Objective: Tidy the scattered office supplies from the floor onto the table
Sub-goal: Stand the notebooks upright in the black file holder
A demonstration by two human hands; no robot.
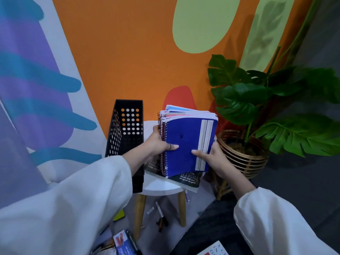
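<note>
Both hands are on a stack of spiral notebooks (187,142), blue cover on top, held right over the small white bench (161,186). The left hand (159,142) clamps the spiral edge, thumb curled onto the blue cover; the right hand (211,153) takes the opposite edge, thumb flat on top, fingers wrapped underneath. So each grip is closed firmly on the stack, none of it loose.

Where is the stack? Over the bench, just right of the black mesh tray (127,137) that stands on the bench's left side, and above a dark magazine (187,179) already lying there, poking out past the near edge. Whether the stack's underside touches the magazine yet, I cannot tell.

This looks like the set-down step: notebooks brought up to the bench, about to be parked. Next move, I'd say, calls for lowering the stack square onto the magazine, then sliding both thumbs off without dragging the top cover askew. The pile is a bit fanned at the far end, so a quick squaring-up would help.

Plenty left to do. Below the bench, on the floor, pens (161,216) lie between the wooden legs, a yellow item (119,215) sits left of them, and a red-and-blue packet (121,242) lies nearer the camera.
</note>
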